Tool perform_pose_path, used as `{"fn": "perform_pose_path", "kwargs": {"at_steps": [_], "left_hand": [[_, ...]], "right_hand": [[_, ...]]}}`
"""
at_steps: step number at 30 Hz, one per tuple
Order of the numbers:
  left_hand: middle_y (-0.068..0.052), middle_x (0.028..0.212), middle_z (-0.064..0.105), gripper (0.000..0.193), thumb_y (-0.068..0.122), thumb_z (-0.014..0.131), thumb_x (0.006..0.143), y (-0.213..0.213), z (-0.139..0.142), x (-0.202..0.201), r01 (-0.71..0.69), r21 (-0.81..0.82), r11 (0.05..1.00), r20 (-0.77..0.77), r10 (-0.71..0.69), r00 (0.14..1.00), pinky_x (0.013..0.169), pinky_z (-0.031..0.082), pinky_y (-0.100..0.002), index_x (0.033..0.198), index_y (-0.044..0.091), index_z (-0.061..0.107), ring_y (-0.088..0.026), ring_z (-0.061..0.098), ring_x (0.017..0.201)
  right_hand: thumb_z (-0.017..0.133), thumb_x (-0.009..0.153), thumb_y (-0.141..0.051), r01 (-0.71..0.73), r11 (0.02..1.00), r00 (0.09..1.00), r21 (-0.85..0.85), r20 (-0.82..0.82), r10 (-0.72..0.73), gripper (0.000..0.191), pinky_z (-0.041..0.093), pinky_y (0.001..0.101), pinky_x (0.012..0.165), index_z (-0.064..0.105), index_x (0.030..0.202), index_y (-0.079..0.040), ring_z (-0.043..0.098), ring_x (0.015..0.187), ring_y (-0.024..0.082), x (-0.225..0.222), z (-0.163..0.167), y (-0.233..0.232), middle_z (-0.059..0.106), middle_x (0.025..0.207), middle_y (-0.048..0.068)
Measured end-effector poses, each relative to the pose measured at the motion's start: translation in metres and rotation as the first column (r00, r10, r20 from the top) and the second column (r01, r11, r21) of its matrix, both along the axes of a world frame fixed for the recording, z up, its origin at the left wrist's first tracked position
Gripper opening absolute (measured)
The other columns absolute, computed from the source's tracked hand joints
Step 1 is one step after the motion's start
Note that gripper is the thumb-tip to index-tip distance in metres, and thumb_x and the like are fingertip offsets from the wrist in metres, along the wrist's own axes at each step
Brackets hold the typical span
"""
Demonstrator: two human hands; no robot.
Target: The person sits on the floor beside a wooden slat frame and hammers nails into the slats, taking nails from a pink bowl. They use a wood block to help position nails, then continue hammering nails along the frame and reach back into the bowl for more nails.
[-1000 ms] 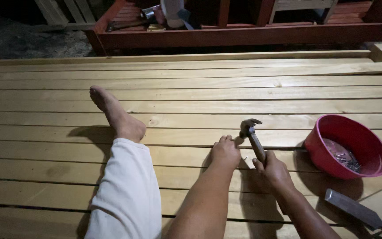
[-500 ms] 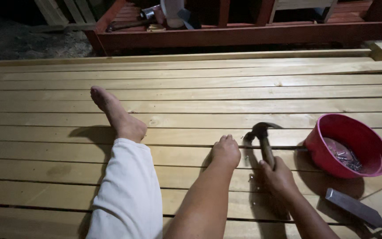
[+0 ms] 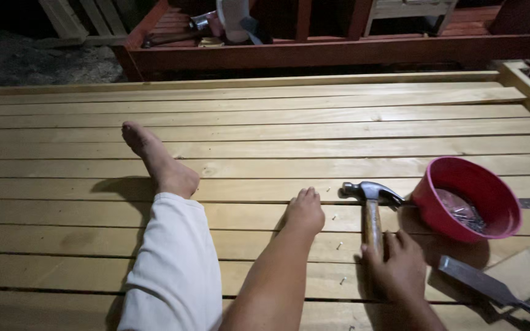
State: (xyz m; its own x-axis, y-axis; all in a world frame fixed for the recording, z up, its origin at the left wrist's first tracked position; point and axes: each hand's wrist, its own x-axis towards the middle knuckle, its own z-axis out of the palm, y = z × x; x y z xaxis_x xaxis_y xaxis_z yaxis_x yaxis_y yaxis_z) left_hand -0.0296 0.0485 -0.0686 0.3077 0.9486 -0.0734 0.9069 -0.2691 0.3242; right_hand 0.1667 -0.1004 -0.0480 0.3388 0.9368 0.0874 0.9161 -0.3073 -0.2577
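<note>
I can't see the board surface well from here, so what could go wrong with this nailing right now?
1. The left hand rests on the plank close to the hammer head; a glancing strike could catch its fingers.
2. The hammer's claw sits right against the red bowl of nails; a swing might tip it.
3. Loose nails lie on the slats near the bare foot, and the chisel lies beside the right hand.
</note>
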Motion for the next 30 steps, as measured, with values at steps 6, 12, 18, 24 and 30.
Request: {"fn": "perform_pose_path", "kwargs": {"at_steps": [6, 12, 18, 24, 30], "left_hand": [[-0.004, 0.172, 0.012, 0.068, 0.023, 0.042, 0.099, -0.042, 0.021, -0.014, -0.022, -0.074, 0.997, -0.016, 0.021, 1.0, 0.124, 0.01, -0.051, 0.163, 0.015, 0.021, -0.026, 0.009, 0.157], [-0.01, 0.172, 0.004, 0.069, 0.049, 0.031, 0.104, -0.11, 0.052, -0.039, 0.005, -0.073, 0.997, -0.097, -0.013, 0.995, 0.124, 0.002, -0.054, 0.163, 0.019, 0.012, -0.03, 0.002, 0.157], [-0.01, 0.171, 0.006, 0.069, 0.047, 0.03, 0.104, -0.143, 0.064, -0.047, 0.03, -0.026, 0.999, -0.13, -0.034, 0.991, 0.124, 0.004, -0.053, 0.163, 0.016, 0.013, -0.028, 0.005, 0.157], [-0.009, 0.172, 0.006, 0.069, 0.046, 0.029, 0.104, -0.161, 0.063, -0.052, 0.051, -0.053, 0.997, -0.084, -0.055, 0.995, 0.125, 0.004, -0.049, 0.163, 0.014, 0.013, -0.026, 0.004, 0.157], [-0.007, 0.172, 0.004, 0.068, 0.045, 0.028, 0.104, -0.174, 0.068, -0.055, 0.054, -0.082, 0.995, -0.093, -0.061, 0.994, 0.125, 0.002, -0.048, 0.163, 0.015, 0.011, -0.024, 0.003, 0.158]], "right_hand": [[0.044, 0.087, -0.072, -0.166, 0.986, 0.984, 0.011, 0.061, 0.165, 0.09, 0.007, 0.0527, 0.121, 0.034, 0.156, -0.016, 0.012, 0.155, 0.033, 0.016, -0.043, -0.015, 0.02, 0.167, 0.015], [0.05, 0.084, -0.074, -0.15, 0.987, 0.982, -0.059, 0.103, 0.156, 0.097, 0.005, 0.0511, 0.121, 0.029, 0.157, -0.014, 0.011, 0.155, 0.028, 0.001, -0.025, -0.025, 0.019, 0.166, 0.01], [0.059, 0.079, -0.072, -0.16, 0.986, 0.975, -0.053, 0.145, 0.166, 0.106, 0.011, 0.0421, 0.123, 0.03, 0.154, -0.003, 0.017, 0.154, 0.027, -0.027, 0.011, -0.063, 0.025, 0.164, 0.015], [0.056, 0.079, -0.078, -0.096, 0.995, 0.984, -0.035, 0.148, 0.1, 0.107, 0.015, 0.0438, 0.121, 0.033, 0.159, -0.011, 0.019, 0.152, 0.026, -0.033, 0.01, -0.067, 0.026, 0.163, 0.01], [0.052, 0.084, -0.076, -0.115, 0.993, 0.982, 0.039, 0.156, 0.108, 0.099, 0.017, 0.0449, 0.12, 0.036, 0.153, -0.007, 0.021, 0.152, 0.027, -0.025, -0.016, -0.073, 0.028, 0.163, 0.012]]}}
